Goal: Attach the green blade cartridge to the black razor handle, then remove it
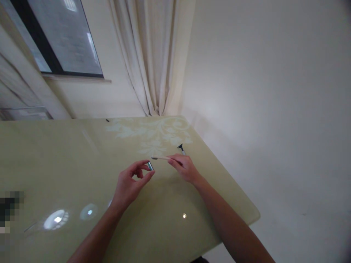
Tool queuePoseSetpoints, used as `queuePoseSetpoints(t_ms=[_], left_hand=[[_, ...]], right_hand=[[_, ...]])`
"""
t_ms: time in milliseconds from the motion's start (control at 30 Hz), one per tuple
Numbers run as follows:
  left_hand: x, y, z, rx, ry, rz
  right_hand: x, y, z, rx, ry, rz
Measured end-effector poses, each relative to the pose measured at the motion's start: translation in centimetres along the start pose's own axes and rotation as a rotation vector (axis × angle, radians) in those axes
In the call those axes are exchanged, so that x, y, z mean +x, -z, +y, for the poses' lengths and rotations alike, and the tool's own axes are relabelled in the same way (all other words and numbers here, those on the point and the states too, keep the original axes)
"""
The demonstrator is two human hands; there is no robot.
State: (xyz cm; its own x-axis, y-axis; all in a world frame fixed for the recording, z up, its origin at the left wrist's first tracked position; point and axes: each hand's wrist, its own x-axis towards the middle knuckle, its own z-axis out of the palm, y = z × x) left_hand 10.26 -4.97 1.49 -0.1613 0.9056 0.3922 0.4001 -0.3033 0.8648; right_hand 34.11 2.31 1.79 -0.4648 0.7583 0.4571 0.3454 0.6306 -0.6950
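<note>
A pale wall (260, 91) fills the right of the frame, with a window (74, 40) at upper left and a cream curtain (153, 47) at top centre. Below spreads a glossy, yellow-green table (153, 226), its white floral pattern just above the centre. Near mid-frame, my left hand (128, 184) pinches a small rectangular piece (150, 166) between thumb and fingers. My right hand (184, 168), fingers closed together, grips a thin pale brush (162, 158), its darker head pointing left, near that piece; I cannot tell whether they touch. A dark-headed razor (180, 147) shows just above my right hand. A tiny dark object (107, 120) lies at the table's far edge, left of centre.
</note>
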Motion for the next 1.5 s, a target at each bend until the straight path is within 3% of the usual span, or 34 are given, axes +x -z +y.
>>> queuePoseSetpoints(t_ms=[100,233,333,500,633,1500], left_hand=[[0.04,0.12,-0.14,-0.015,-0.001,-0.002],[0.16,0.35,-0.34,-0.024,-0.004,-0.017],[0.22,0.56,-0.16,0.002,-0.019,-0.016],[0.21,0.72,0.0,0.035,-0.057,-0.006],[0.25,0.67,-0.44,0.051,-0.07,0.001],[0.28,0.75,-0.11,0.036,-0.028,0.027]], right_hand=[[-0.06,0.09,-0.43,-0.042,0.013,-0.082],[-0.04,-0.01,-0.66,-0.007,-0.023,-0.063],[0.03,0.06,-0.55,0.023,-0.002,-0.123],[0.1,0.33,-0.25,0.012,-0.039,-0.061],[0.13,0.37,-0.15,0.032,-0.016,-0.133],[0.18,-0.12,-0.6,0.025,-0.042,-0.118]])
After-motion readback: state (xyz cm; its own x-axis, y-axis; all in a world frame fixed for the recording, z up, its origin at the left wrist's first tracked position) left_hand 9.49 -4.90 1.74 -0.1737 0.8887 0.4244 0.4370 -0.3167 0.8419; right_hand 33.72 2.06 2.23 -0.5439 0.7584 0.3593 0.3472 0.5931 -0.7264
